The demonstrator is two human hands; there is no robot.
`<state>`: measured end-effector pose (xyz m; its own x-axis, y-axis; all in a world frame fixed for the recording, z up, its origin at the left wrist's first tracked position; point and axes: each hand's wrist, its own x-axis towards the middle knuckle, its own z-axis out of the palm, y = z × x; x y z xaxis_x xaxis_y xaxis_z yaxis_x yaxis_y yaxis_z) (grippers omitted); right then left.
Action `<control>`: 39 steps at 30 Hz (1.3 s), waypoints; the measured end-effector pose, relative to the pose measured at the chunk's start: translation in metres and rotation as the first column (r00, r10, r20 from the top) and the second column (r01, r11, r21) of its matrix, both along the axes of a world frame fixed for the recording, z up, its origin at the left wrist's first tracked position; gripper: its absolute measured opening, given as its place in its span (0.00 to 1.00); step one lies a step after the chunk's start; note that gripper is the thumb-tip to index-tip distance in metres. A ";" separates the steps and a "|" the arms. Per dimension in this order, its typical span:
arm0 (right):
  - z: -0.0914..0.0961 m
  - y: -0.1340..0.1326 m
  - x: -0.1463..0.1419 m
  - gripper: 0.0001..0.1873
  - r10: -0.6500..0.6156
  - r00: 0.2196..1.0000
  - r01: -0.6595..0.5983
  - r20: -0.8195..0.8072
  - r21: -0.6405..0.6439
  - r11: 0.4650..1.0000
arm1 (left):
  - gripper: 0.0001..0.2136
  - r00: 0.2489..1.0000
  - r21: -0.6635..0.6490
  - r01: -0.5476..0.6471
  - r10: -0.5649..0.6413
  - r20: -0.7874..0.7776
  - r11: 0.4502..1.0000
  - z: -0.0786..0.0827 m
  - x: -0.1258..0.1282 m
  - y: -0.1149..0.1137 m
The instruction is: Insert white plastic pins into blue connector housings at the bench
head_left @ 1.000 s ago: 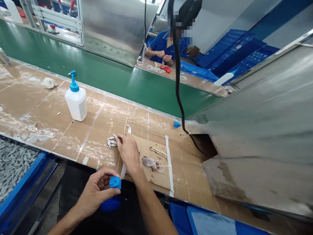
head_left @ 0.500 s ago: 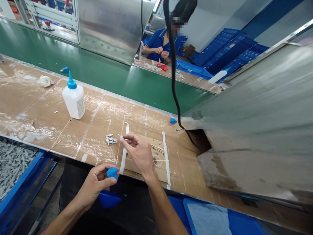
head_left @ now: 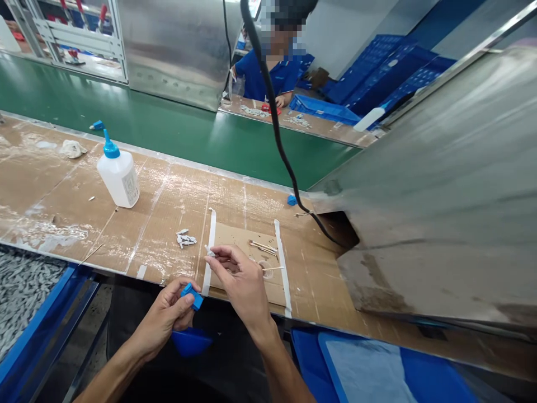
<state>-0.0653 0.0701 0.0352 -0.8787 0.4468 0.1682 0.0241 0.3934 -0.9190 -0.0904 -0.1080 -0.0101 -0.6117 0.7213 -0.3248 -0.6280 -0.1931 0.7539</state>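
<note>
Near the front edge of the cardboard-covered bench, my left hand (head_left: 168,310) is closed around a small blue plastic part (head_left: 192,296). My right hand (head_left: 239,280) pinches a small grey-white piece (head_left: 210,251) between thumb and fingertips, above the taped cardboard sheet and apart from the blue part. Left of that hand lies a little pile of similar grey pieces (head_left: 185,238). Several cotton swabs (head_left: 263,247) rest on the taped sheet (head_left: 235,235), and another swab (head_left: 272,268) lies across a small clear round dish (head_left: 265,273), partly hidden by my right hand.
A white bottle with a blue nozzle (head_left: 118,176) stands at left. A blue crate (head_left: 42,324) holds many grey pieces. A black cable (head_left: 279,140) hangs before a metal housing (head_left: 440,212). Across the green belt (head_left: 176,134) sits a co-worker (head_left: 268,75). Another blue part (head_left: 291,200) lies farther back.
The blue part has turned in my left hand. My right hand is slightly lower, still pinching the grey piece. Across the belt, the co-worker's hands have moved apart. The view has shifted slightly.
</note>
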 end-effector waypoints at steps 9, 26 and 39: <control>-0.007 -0.003 0.018 0.07 0.009 0.990 -0.011 -0.144 -0.013 1.000 | 0.13 0.988 0.118 -0.153 0.153 0.012 0.981 0.005 0.001 0.006; -0.014 -0.002 0.067 0.10 -0.045 0.994 0.039 -0.101 -0.064 0.997 | 0.12 0.991 0.091 -0.132 0.130 0.037 0.987 0.010 0.004 0.017; -0.004 0.021 0.089 0.07 -0.143 0.977 0.179 -0.156 0.243 0.953 | 0.10 0.997 0.069 -0.072 0.070 0.040 0.995 0.012 0.013 0.024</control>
